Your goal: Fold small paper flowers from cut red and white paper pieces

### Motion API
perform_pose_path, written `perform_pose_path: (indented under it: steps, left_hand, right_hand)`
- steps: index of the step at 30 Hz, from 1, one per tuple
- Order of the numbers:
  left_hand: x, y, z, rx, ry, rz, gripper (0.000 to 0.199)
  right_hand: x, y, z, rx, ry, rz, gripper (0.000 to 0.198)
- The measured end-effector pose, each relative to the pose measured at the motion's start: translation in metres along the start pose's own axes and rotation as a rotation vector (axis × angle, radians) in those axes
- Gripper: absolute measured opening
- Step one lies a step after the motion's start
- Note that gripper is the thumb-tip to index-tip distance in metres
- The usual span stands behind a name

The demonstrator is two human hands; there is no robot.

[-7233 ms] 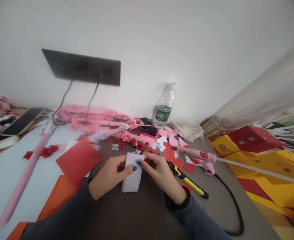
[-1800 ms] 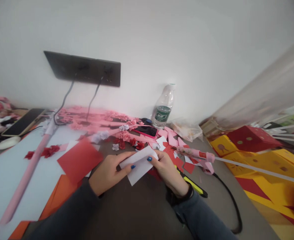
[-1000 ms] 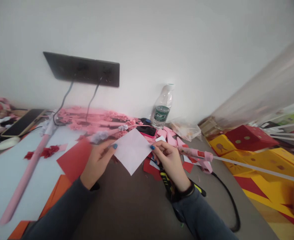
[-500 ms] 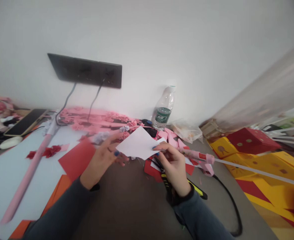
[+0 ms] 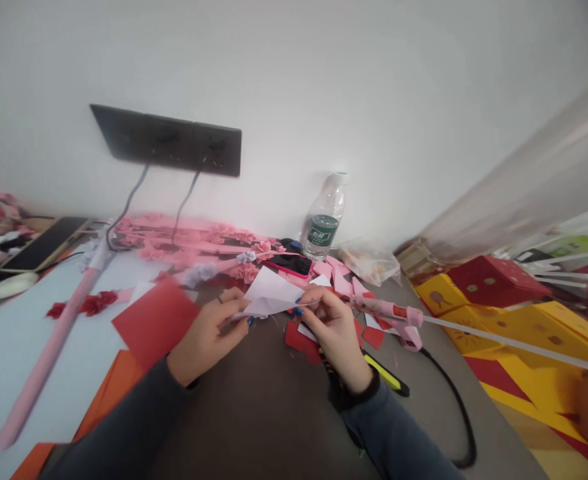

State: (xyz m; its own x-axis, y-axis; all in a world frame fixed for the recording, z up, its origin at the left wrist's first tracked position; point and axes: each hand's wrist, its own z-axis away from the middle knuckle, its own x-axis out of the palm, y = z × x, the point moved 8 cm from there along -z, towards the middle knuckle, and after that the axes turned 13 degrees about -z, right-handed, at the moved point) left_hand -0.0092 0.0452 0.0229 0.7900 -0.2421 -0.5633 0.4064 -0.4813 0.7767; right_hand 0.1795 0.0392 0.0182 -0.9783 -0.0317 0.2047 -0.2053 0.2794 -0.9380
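Between my two hands a small white sheet of paper [image 5: 273, 291] is held above the grey table. My left hand [image 5: 213, 333] pinches its left corner, and my right hand [image 5: 335, 328] grips the right corner between thumb and fingertips. The paper's near edge bends up in a crease. Under my right forearm lies a black and yellow tool [image 5: 387, 375], partly covered. Red paper [image 5: 160, 320] rests beside my left hand, and more red and white pieces [image 5: 301, 341] lie beneath the right one.
A water bottle [image 5: 323, 217] stands against the wall. Pink paper flowers [image 5: 194, 239] line the back, near a phone with a pink edge [image 5: 294, 265]. A pink glue gun [image 5: 410, 330] trails a black cord. Yellow and red boxes [image 5: 504, 320] sit at right, a long pink tube [image 5: 49, 360] at left.
My left hand has closed on the paper's left corner; before, its fingers were spread beside it. The paper, flat before, is now bent along its near edge.
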Motion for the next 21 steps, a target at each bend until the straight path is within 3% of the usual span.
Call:
perform_pose_path:
  steps: [4,7,10,14,17,21]
  left_hand:
    - [0.004,0.007,-0.001,0.044,-0.046,-0.053,0.022]
    - [0.005,0.009,-0.001,0.069,-0.063,-0.07,0.026]
    - [0.009,0.008,0.001,0.095,-0.096,-0.093,0.034]
    - [0.01,0.006,0.003,0.073,-0.089,-0.106,0.038]
    - [0.005,0.003,0.001,0.013,-0.043,0.02,0.028]
    - [-0.007,0.0,-0.001,-0.028,0.059,0.149,0.016]
  right_hand:
    - [0.0,0.002,-0.001,0.02,-0.004,-0.038,0.026]
    - [0.0,0.016,0.0,0.101,0.016,-0.162,0.038]
    - [0.007,0.024,0.0,0.127,-0.049,-0.232,0.039]
    - [0.01,0.011,0.0,0.05,-0.085,-0.159,0.041]
    - [0.009,-0.01,-0.002,-0.069,-0.125,-0.005,0.026]
    - [0.008,-0.022,-0.003,-0.129,-0.158,0.09,0.029]
